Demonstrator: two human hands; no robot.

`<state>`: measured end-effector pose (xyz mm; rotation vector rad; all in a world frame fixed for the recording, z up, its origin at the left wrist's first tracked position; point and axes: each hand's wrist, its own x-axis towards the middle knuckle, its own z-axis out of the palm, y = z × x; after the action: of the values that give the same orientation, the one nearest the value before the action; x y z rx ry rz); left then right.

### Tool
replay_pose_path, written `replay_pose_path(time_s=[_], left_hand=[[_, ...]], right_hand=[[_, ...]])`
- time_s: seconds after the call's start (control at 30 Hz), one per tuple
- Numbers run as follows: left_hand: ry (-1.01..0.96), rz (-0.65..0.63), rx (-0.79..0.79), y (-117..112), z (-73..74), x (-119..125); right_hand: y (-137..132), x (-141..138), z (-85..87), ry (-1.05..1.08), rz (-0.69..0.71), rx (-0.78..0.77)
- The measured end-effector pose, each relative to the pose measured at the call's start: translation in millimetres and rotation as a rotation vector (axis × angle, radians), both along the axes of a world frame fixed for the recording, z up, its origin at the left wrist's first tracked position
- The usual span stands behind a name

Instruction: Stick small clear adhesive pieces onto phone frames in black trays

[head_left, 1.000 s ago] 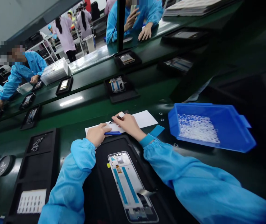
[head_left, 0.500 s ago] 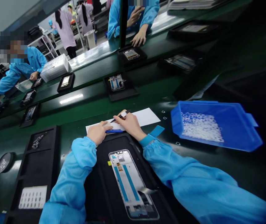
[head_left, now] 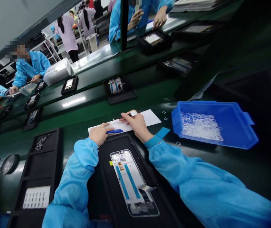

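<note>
My right hand [head_left: 137,125] is closed on dark tweezers [head_left: 130,115], which carry a white piece near the back end; their tip lies over a white paper strip [head_left: 152,117]. My left hand [head_left: 99,133] lies on the left part of this strip with fingers stretched out. A slim blue stick-like piece [head_left: 115,131] pokes out beside its fingertips; whether the hand grips it is unclear. Between my forearms, a phone frame [head_left: 132,180] with two blue strips, a yellow tab and a lifted silvery flap rests in a black tray [head_left: 107,177].
A blue bin [head_left: 240,126] of small white rings stands at right, loose rings [head_left: 178,143] beside it. At left are a black compartment tray [head_left: 37,164] and a round dish [head_left: 9,164]. Phone trays [head_left: 120,91] line the green bench; co-workers [head_left: 32,66] sit across.
My right hand has moved slightly right and up with the tweezers, away from my left hand, which stays on the paper. Across the bench, a co-worker's hand and a black tray have shifted right.
</note>
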<state>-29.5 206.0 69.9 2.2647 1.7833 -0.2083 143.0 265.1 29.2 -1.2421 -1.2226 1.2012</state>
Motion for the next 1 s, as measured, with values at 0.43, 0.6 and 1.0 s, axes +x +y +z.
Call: replay_pose_path(time_s=[0.43,0.6,1.0], left_hand=[[-0.632,0.269,-0.19,-54,24.5,20],[-0.526,0.211,-0.265,-57,19.6,28],[-0.522,0.219,-0.276,-56,15.9,28]], right_hand=[[-119,42,8.2,-0.022,0.113,-0.051],[-118,42,3.2,-0.053,0.118,-0.034],[-121,43,3.2,-0.137,0.111,0.01]])
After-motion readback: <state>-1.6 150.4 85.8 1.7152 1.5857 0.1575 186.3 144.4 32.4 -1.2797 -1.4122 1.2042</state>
